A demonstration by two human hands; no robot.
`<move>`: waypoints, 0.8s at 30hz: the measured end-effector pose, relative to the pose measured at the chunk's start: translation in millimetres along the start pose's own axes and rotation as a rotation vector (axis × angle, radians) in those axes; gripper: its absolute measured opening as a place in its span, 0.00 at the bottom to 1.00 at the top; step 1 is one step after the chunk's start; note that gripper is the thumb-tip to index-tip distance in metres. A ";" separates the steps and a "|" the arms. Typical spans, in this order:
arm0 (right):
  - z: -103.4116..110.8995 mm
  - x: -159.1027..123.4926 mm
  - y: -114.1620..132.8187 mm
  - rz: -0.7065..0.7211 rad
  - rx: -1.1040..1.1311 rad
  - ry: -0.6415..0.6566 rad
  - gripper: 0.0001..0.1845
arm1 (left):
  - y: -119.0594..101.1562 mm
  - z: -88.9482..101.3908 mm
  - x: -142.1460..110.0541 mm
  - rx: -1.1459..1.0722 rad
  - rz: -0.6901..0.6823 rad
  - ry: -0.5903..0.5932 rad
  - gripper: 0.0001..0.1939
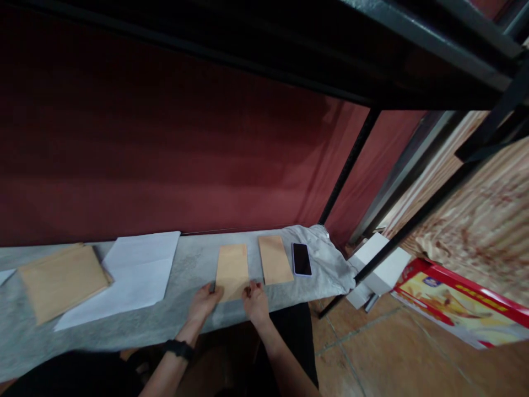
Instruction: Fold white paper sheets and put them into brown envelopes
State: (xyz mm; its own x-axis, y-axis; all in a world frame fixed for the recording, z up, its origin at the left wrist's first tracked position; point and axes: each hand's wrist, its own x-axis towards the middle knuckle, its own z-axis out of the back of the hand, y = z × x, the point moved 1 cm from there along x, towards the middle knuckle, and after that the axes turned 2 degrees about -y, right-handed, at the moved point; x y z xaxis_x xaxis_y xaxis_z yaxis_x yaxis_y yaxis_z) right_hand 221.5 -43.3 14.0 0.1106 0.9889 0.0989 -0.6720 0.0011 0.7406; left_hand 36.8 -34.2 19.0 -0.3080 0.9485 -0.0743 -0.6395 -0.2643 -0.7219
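Observation:
A small brown paper envelope (pixel 232 270) lies on the grey cloth in front of me, with faint reddish marks near its upper right corner. At its lower left edge, my left hand (pixel 204 302) pinches the paper between thumb and fingers. My right hand (pixel 255 303) is closed at the lower right edge, fingers bent against the paper. Just right of it lies a second brown envelope or small stack (pixel 276 260), which neither hand holds. A phone (pixel 301 259) with a dark screen rests beyond that.
White paper sheets (pixel 138 270) and larger brown envelopes (pixel 66 278) lie to the left on the cloth-covered table (pixel 188 275). Black metal posts (pixel 351 162) and a dark shelf frame it. A white box (pixel 382 262) and a red-yellow carton (pixel 463 303) stand at right.

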 end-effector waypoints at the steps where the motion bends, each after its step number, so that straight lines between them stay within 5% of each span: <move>1: 0.8 0.8 0.3 -0.028 0.063 0.000 0.11 | -1.6 -0.9 0.9 0.003 0.017 0.018 0.10; 7: 14.0 7.7 -1.4 -0.086 0.310 0.023 0.11 | -11.1 2.5 -8.9 -0.074 0.079 0.084 0.03; 11: 22.6 -0.1 -6.2 -0.150 0.437 -0.009 0.05 | -23.8 7.1 -22.8 -0.558 0.212 0.085 0.05; 14: 28.4 -13.2 -9.2 -0.251 0.661 0.033 0.14 | -38.1 6.6 -27.0 -0.787 0.249 0.057 0.13; 18: 33.0 -25.6 -3.4 -0.358 1.218 0.243 0.27 | -64.4 -8.6 -31.6 -0.848 0.174 0.101 0.22; 24: 51.9 -12.1 -5.2 -0.479 1.318 0.097 0.22 | -103.8 -36.1 -46.4 -0.878 0.100 0.246 0.27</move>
State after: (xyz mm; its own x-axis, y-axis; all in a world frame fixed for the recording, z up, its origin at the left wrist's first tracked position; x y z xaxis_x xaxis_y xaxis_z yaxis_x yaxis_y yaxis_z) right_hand 261.7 -63.0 43.4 0.0432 0.9385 -0.3426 0.5930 0.2519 0.7648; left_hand 143.0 -44.5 72.5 -0.1106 0.9653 -0.2365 0.1781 -0.2149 -0.9603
